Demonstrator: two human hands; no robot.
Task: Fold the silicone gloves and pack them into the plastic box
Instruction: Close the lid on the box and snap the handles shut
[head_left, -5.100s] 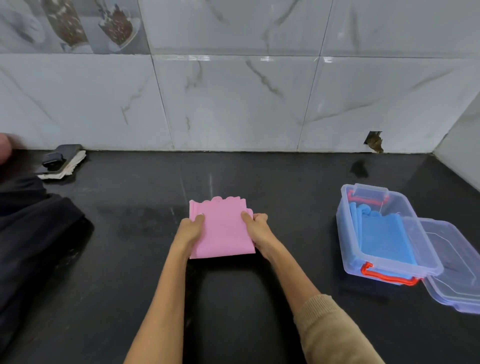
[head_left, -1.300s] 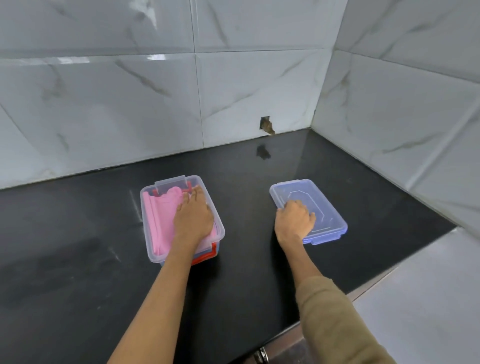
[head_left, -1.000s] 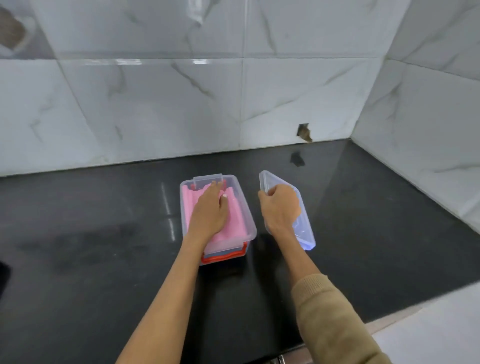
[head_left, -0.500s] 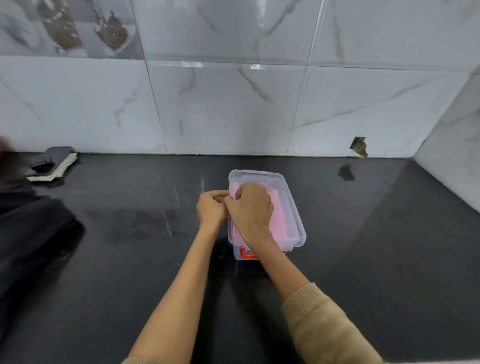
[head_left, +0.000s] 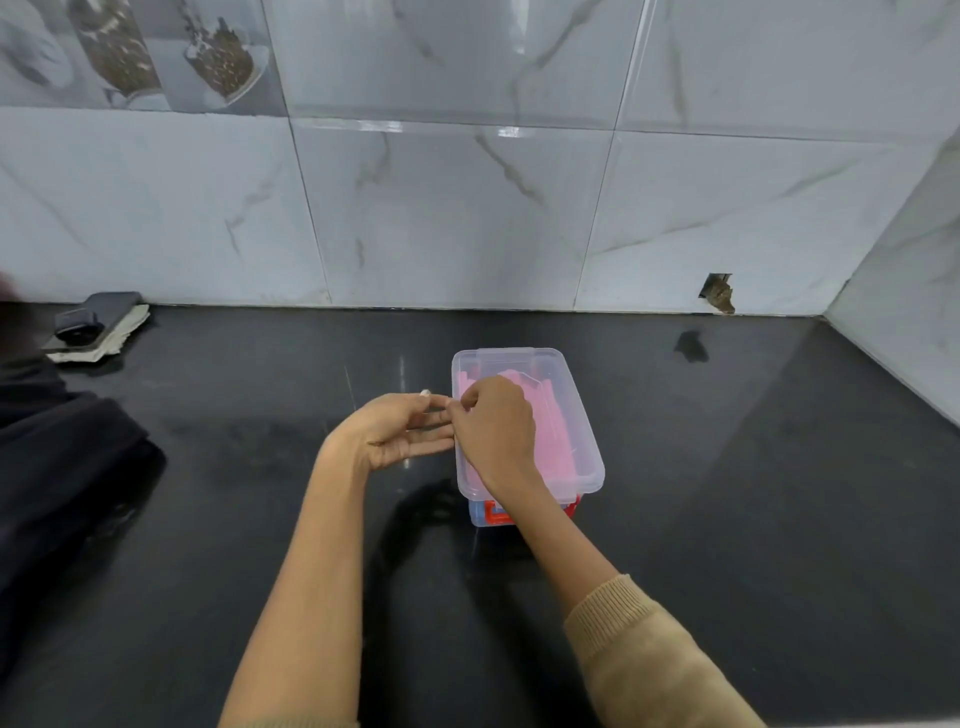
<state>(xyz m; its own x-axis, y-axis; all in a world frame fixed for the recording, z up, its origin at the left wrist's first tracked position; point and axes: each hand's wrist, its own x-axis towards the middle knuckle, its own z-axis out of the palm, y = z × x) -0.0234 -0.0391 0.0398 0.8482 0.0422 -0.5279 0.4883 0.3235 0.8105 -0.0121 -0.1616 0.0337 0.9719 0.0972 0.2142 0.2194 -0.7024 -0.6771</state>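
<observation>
Box runs near-to-far under your right hand, seemingly pinching its lid's left edge; left hand spread beside.

The worktop is glossy black, and the wall tiles behind its back edge are white with grey marble veining. The plastic box near the middle is clear with a clear lid, a red latch at its near end, and pink gloves showing through. A tan ribbed sleeve covers the right arm, and black cloth lies at the worktop's left edge.
</observation>
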